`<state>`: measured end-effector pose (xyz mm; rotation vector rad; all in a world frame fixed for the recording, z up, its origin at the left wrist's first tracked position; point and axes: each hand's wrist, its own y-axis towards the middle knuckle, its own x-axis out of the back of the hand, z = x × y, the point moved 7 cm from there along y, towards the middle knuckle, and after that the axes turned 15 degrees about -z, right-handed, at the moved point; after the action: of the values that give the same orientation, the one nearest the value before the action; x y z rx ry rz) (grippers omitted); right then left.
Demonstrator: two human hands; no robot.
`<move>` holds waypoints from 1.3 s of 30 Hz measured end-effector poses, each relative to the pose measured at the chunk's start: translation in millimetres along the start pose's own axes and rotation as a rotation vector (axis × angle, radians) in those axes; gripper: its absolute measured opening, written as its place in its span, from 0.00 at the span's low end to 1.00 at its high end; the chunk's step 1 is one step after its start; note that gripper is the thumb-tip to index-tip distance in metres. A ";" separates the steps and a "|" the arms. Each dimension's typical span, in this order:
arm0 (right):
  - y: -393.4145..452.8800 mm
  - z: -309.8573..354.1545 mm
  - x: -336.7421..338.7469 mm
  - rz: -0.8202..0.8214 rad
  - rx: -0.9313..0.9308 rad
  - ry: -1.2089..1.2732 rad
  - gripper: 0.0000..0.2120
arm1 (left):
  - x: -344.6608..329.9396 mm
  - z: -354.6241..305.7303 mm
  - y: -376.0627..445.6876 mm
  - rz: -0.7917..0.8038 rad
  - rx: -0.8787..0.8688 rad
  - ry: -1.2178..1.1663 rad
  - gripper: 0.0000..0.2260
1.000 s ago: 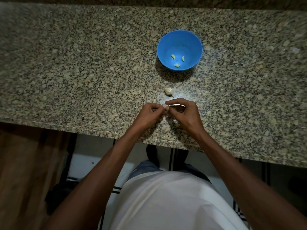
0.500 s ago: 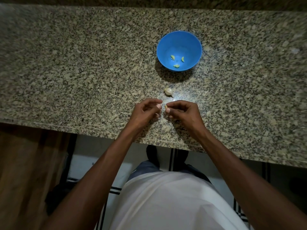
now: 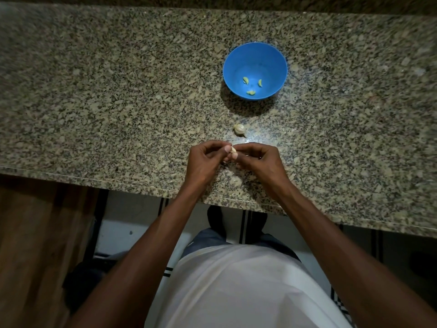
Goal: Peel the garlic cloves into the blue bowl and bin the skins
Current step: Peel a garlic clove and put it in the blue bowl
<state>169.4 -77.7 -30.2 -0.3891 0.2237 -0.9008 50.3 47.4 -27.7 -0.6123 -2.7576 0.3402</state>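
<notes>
1. Both bare forearms reach forward, converging at the wrists.
2. The left hand (image 3: 204, 159) and right hand (image 3: 259, 159) meet fingertip to fingertip, fingers curled, pinching a small pale garlic clove (image 3: 233, 150).

I see bare forearms (image 3: 151, 245) with no sleeves on them, a loose plain white shirt (image 3: 243, 287), blue-grey denim trousers (image 3: 208, 240) and dark shoes (image 3: 216, 218) on the floor.
</notes>
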 end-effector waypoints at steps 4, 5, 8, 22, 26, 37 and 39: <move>-3.0 -10.9 -0.9 -0.020 -0.255 0.236 0.13 | -1.2 -10.4 1.2 0.029 -0.147 0.110 0.03; -3.9 -14.7 -3.5 -0.006 -0.357 0.310 0.14 | -0.8 -12.6 1.8 0.029 -0.171 0.133 0.03; -2.9 -21.7 -8.1 -0.007 -0.550 0.439 0.15 | -1.2 -16.9 2.8 0.033 -0.232 0.187 0.03; 0.6 -1.4 2.9 -0.031 -0.032 -0.016 0.12 | 2.5 -12.9 6.3 0.114 -0.045 0.123 0.06; 4.5 -1.4 4.9 -0.029 0.032 -0.110 0.11 | 2.5 -5.8 4.4 0.155 0.045 0.064 0.06; 0.8 -20.9 -4.8 0.024 -0.241 0.184 0.11 | -2.8 1.7 -0.4 0.128 0.065 0.103 0.06; -0.2 -26.6 -8.2 0.006 -0.394 0.333 0.12 | -4.3 1.6 -2.5 0.104 0.051 0.102 0.05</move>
<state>155.0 -77.5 -54.1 -0.6009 0.7143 -0.9126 52.5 43.1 -29.5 -0.7411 -2.6180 0.3900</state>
